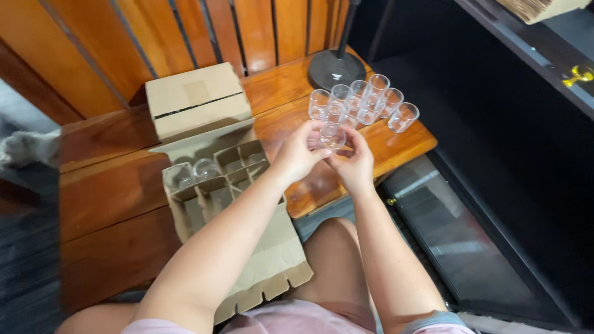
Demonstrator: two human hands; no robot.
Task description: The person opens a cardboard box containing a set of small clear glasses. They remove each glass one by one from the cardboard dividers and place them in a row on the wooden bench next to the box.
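I judge the small clear glass (332, 137) light, slippery, fragile; my left hand (299, 154) and right hand (354, 166) pinch its sides.

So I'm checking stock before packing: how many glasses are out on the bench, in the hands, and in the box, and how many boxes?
Clear glasses standing on the wooden bench: 8
Clear glass held in both hands, left hand, right hand: 1
Clear glasses in the open divided carton: 2
Cardboard boxes, closed box and open divided carton: 2
Total: 11 glasses, 2 boxes, 13 things.
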